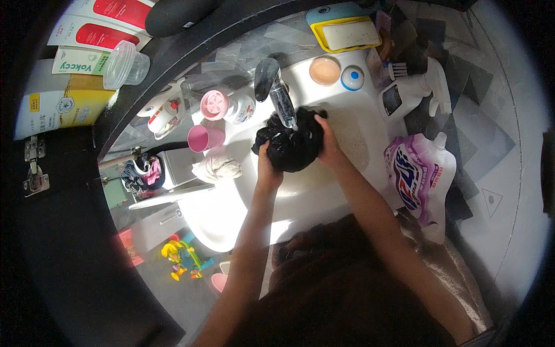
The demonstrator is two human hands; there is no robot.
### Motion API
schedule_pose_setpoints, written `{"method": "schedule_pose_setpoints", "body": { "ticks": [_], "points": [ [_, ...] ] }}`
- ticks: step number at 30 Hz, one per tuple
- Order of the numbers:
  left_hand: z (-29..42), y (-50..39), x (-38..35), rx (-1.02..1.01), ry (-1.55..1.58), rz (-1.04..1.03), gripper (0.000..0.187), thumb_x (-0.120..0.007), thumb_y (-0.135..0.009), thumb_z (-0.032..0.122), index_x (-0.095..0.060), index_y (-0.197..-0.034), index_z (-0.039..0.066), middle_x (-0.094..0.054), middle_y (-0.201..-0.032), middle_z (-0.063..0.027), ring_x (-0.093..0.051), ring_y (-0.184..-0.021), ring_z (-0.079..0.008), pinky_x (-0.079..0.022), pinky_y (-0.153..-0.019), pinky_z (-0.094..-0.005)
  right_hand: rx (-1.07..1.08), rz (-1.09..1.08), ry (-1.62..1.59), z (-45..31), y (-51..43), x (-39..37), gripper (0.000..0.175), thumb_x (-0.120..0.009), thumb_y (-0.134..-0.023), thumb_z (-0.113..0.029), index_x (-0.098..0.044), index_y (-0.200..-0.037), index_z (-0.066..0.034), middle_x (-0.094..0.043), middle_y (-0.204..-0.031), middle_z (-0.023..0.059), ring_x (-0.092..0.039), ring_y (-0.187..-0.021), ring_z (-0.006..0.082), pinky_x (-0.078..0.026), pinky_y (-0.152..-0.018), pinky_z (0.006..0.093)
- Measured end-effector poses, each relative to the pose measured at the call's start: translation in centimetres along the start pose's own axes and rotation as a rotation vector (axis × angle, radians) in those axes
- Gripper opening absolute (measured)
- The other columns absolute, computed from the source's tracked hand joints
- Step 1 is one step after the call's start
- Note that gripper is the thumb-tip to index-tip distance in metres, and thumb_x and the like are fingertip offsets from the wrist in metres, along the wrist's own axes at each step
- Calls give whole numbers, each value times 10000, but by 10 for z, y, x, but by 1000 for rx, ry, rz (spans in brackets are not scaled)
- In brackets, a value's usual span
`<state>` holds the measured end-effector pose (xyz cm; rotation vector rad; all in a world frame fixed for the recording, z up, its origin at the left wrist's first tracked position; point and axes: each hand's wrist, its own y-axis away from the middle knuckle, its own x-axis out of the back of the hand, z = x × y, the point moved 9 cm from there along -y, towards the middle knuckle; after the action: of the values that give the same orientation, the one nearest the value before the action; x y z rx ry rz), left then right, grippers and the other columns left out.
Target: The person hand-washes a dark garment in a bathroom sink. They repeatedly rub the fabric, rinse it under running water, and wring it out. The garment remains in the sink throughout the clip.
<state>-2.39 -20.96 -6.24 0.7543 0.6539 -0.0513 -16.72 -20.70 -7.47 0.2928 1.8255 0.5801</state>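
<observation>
Both my hands grip a bunched black cloth [292,149], dark and shiny as if wet, over a white washbasin [329,191]. My left hand [269,165] holds its lower left side, the thumb up along the folds. On the right side, my right hand [328,141] has its fingers around the bundle's edge. Directly above the cloth reaches the chrome faucet [284,102], its tip ending at the top of the bundle. Whether water is running is hard to make out. Cloudy water or suds seem to lie in the basin. A crumpled white cloth [217,168] rests on the basin's left rim.
A pink cup [206,139] and a pink-capped bottle [214,105] stand left. Behind are a soap bar [351,35] in a yellow dish and a peach-coloured bowl [325,71]. A spray bottle [401,97] and purple detergent pouch [418,178] lie right. A toilet [212,217] stands lower left.
</observation>
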Motion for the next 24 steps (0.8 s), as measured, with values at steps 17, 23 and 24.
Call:
{"method": "schedule_pose_setpoints", "body": {
  "ticks": [17,23,24],
  "points": [
    [22,-14,-7,-280,-525,158,291,-635,-839,144,-595,-1106,35,-629,-1022,-58,-582,-939,-153,-443,-847,-284,196,218,1138,-10,-13,-19,419,-687,-748,-211,-592,-1104,-13,-642,-978,99,-623,-850,190,-491,-754,336],
    [31,-21,-13,-510,-831,215,200,-587,-833,32,-571,-1031,13,-607,-924,-53,-573,-846,-160,-458,-790,-295,57,331,553,-5,-5,-2,404,-689,-736,-190,-595,-1028,72,-639,-906,124,-635,-745,195,-516,-650,333],
    [32,-23,-14,-527,-907,196,186,-590,-829,27,-573,-1015,11,-606,-911,-53,-570,-837,-158,-455,-789,-293,54,325,477,-3,-6,2,408,-691,-736,-192,-592,-1020,83,-637,-896,130,-636,-741,196,-520,-640,331]
  ]
}}
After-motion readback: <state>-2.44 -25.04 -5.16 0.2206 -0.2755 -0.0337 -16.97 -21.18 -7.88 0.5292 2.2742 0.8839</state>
